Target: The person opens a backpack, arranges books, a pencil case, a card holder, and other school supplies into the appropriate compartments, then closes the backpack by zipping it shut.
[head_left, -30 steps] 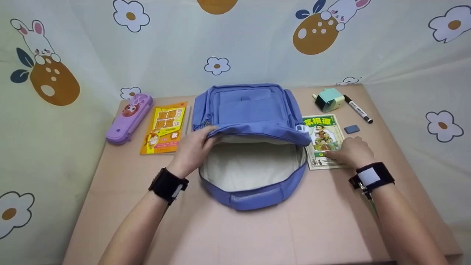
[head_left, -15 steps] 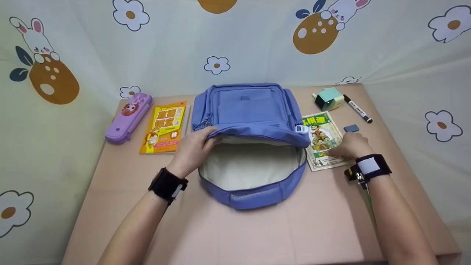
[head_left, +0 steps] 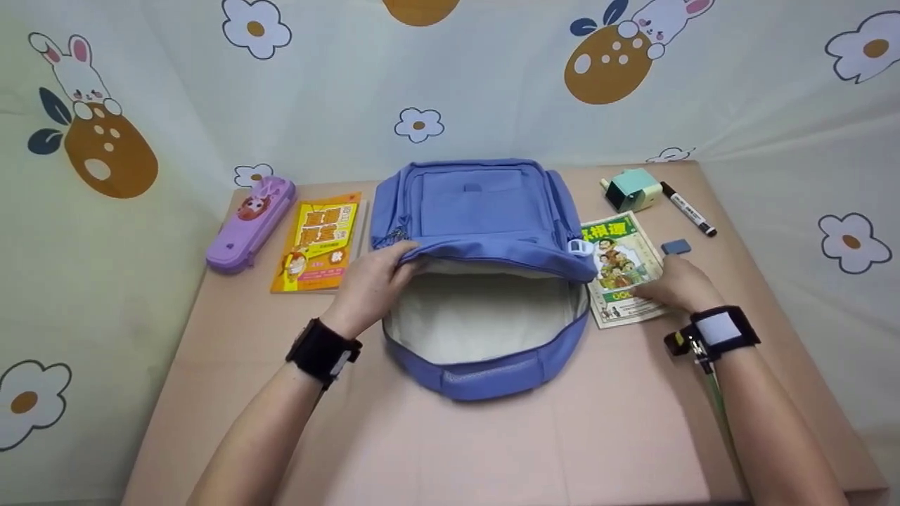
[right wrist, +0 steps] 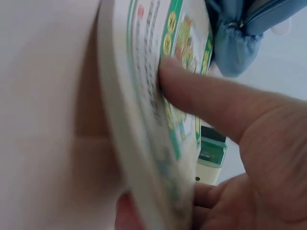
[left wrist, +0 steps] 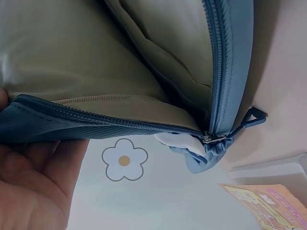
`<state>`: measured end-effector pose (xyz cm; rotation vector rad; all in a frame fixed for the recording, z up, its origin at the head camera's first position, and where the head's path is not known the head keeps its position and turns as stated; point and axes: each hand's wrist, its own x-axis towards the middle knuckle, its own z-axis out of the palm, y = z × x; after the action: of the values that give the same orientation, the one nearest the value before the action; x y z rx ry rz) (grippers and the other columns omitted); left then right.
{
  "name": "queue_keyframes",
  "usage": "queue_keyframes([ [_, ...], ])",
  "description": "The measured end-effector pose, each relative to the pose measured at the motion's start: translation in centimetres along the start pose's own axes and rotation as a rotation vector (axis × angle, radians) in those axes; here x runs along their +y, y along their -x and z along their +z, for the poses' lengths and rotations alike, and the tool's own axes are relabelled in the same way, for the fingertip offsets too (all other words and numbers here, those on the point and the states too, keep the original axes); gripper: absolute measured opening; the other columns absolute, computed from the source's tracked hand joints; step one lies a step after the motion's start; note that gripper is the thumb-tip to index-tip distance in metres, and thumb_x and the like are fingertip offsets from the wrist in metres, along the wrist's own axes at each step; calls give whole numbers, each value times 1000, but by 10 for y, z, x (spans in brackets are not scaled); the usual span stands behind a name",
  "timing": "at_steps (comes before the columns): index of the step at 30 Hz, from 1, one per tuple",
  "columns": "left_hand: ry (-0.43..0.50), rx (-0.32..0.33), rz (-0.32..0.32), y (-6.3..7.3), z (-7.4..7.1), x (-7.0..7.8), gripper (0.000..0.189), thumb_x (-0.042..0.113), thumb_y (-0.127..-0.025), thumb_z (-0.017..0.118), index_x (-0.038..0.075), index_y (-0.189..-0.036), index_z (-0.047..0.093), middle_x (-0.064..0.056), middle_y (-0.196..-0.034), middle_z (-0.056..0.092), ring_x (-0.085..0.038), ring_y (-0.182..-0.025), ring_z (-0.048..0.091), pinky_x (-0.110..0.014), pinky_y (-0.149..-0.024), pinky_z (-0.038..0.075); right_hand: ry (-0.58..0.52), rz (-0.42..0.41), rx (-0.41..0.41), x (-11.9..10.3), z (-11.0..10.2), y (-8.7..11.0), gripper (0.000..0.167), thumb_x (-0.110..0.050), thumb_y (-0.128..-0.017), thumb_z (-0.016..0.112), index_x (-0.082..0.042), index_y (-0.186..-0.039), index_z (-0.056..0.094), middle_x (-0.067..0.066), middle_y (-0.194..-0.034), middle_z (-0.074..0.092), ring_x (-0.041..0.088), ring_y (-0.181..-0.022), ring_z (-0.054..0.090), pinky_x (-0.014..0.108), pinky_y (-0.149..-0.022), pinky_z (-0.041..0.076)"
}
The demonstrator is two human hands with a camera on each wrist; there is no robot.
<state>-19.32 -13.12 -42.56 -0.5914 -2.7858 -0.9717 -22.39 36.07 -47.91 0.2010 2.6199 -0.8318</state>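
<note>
A blue backpack (head_left: pixel 485 204) lies on the table with its main compartment unzipped, showing a pale lining. My left hand (head_left: pixel 373 284) pinches the edge of its upper flap and holds it raised; in the left wrist view the fingers (left wrist: pixel 57 163) are under the zipper edge. To the right of the bag, my right hand (head_left: pixel 678 284) grips the lower right corner of a green-and-white book (head_left: pixel 619 270). In the right wrist view the thumb presses on the cover of the book (right wrist: pixel 168 96), and fingers curl round beneath it.
An orange book (head_left: pixel 316 242) and a purple pencil case (head_left: pixel 252 225) lie left of the bag. At the back right are a mint pencil sharpener (head_left: pixel 633 190), a black-and-white marker (head_left: pixel 689 209) and a small blue eraser (head_left: pixel 676 247). A patterned cloth (head_left: pixel 337 105) hangs behind the table.
The green-and-white book has turned slightly under my right hand, its lower edge shifting a little toward me. My left hand keeps the bag flap raised, much as before.
</note>
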Motion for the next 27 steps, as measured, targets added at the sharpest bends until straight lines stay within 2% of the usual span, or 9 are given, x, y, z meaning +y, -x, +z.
queue_keyframes([
  [3,15,-6,2,-1,-1,0,30,23,-103,63,13,-131,69,-7,-128,70,-27,-115,67,-47,-99,52,-61,-14,12,6,-4,6,66,-23,-96,67,23,-135,39,33,-117,54,38,-97,58,44,-81,53],
  [7,4,10,14,-2,-2,0,30,22,-103,64,13,-131,69,-8,-128,70,-28,-117,66,-48,-100,51,-149,-43,29,8,-12,15,57,-13,-96,58,20,-139,38,31,-119,55,30,-92,58,33,-72,53],
  [9,2,14,16,-2,-2,0,30,21,-103,64,12,-131,69,-8,-129,70,-29,-118,65,-48,-100,51,-215,-53,28,9,-16,20,56,-14,-99,56,19,-140,37,28,-119,56,23,-88,58,29,-68,52],
  [12,9,12,16,-2,-3,-1,31,22,-103,63,12,-131,69,-8,-129,69,-28,-119,65,-47,-100,50,-306,-62,26,11,-20,28,61,-19,-103,56,19,-145,32,29,-123,55,17,-88,61,26,-69,54],
  [14,18,12,16,-3,-3,-1,31,23,-103,63,13,-131,69,-8,-129,69,-28,-118,65,-47,-100,51,-340,-61,41,13,-23,34,67,-24,-105,56,18,-148,27,31,-128,53,15,-92,62,25,-74,55],
  [17,29,17,17,-3,-3,-2,30,23,-103,64,13,-131,70,-7,-129,70,-27,-117,66,-47,-100,51,-354,-59,90,16,-25,41,69,-28,-105,57,17,-149,29,32,-131,53,13,-94,63,24,-77,56],
  [19,38,21,18,-4,-3,-2,30,23,-103,64,13,-130,70,-7,-128,70,-26,-116,66,-46,-99,51,-380,-58,114,19,-26,44,68,-28,-105,57,16,-149,32,30,-129,56,12,-93,65,24,-78,57],
  [22,55,25,22,-4,-3,-3,30,24,-102,64,14,-130,70,-6,-127,71,-25,-114,67,-46,-98,52,-465,-65,124,22,-28,49,66,-27,-105,58,15,-149,33,19,-119,64,11,-90,68,26,-77,58],
  [27,87,45,35,-4,-4,-3,28,24,-102,65,14,-128,71,-6,-124,72,-23,-110,67,-45,-96,53,-640,-54,39,29,-37,57,69,-24,-104,62,16,-149,29,-4,-98,72,11,-87,71,26,-77,59],
])
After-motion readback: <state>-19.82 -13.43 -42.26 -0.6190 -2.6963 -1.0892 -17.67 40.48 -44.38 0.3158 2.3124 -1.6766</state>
